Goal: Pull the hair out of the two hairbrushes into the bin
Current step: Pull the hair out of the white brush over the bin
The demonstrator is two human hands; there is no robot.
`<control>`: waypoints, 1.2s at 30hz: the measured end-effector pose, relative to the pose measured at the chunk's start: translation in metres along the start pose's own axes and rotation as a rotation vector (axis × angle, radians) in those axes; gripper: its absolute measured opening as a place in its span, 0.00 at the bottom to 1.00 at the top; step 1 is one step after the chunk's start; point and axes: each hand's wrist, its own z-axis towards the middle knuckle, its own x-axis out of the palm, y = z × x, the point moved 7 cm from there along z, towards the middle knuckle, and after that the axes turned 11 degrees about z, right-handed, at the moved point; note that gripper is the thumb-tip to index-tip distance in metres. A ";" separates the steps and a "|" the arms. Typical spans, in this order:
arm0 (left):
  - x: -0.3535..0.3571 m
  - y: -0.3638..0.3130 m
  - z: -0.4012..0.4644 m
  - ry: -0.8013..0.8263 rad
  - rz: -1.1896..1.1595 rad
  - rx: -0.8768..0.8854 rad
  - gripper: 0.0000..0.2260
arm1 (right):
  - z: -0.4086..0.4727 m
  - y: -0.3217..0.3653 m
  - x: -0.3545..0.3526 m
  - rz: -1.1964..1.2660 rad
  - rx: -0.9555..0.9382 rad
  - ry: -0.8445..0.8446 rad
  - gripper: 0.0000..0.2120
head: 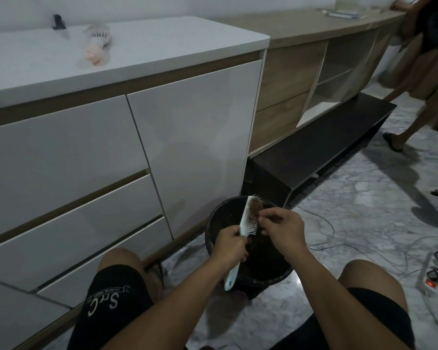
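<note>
The left hand [229, 242] is clenched around the handle of a white hairbrush [248, 219], tilting its head up and out over the open mouth of the black bin [213, 218], apparently so that whatever comes loose falls straight inside. The bristles face the right hand [283, 227], whose fingertips [263, 215] pinch at the mat of brown hair [254, 207] still packed into the upper bristles; the lower bristles, nearest the left fingers, look mostly bare. The second hairbrush [98, 42] lies untouched on the white cabinet top [162, 46], well above and beyond both hands, beside a small black object [58, 21]. Nothing blocks the drop into the bin. Loose cables [352, 238] and a power strip [433, 281] lie on the floor beyond the right hand, and another person [425, 59] stands farther off.
</note>
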 end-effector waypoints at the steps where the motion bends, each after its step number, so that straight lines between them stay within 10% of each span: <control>1: 0.000 0.002 0.001 0.002 0.001 -0.007 0.11 | 0.001 0.001 -0.003 -0.002 -0.008 -0.030 0.07; 6: -0.002 0.005 0.001 0.000 0.004 -0.012 0.13 | 0.004 -0.002 -0.014 0.032 -0.026 -0.170 0.10; 12: 0.002 0.004 0.001 0.021 0.062 0.037 0.15 | 0.002 -0.003 0.002 -0.089 -0.036 0.039 0.12; 20: 0.004 0.007 0.002 0.052 -0.045 -0.015 0.15 | 0.003 0.000 -0.019 0.031 -0.024 -0.213 0.14; 25: 0.003 0.005 0.002 0.054 -0.085 -0.003 0.14 | 0.003 -0.005 -0.005 -0.011 0.005 -0.041 0.06; 36: -0.005 0.000 0.004 -0.055 0.051 0.123 0.14 | -0.002 -0.008 0.002 0.008 0.040 -0.014 0.28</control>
